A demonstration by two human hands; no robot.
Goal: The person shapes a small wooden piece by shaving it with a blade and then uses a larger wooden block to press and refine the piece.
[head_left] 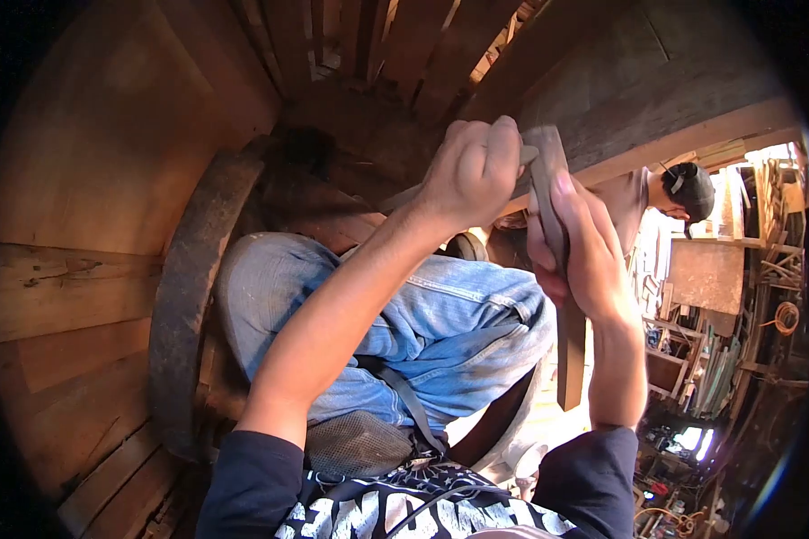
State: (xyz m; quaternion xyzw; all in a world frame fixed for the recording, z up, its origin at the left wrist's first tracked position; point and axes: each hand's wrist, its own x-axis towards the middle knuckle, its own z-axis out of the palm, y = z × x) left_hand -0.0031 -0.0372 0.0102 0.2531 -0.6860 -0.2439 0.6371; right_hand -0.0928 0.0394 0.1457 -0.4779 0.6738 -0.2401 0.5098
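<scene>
My left hand is closed in a fist in front of the dark boards. A short pale tip pokes out beside its thumb, against the upper part of a bar; the rest of that held thing is mostly hidden by the fingers. My right hand is wrapped around the long, narrow brown bar, which looks like wood. The bar stands nearly upright in the view, its upper end close to my left fist and its lower end hanging free below my right palm.
My bent legs in blue jeans lie beneath my arms. Left of them stands a curved dark timber, with wooden panels behind it. A heavy beam crosses the upper right. Beyond it, another person in a dark cap bends near cluttered shelving.
</scene>
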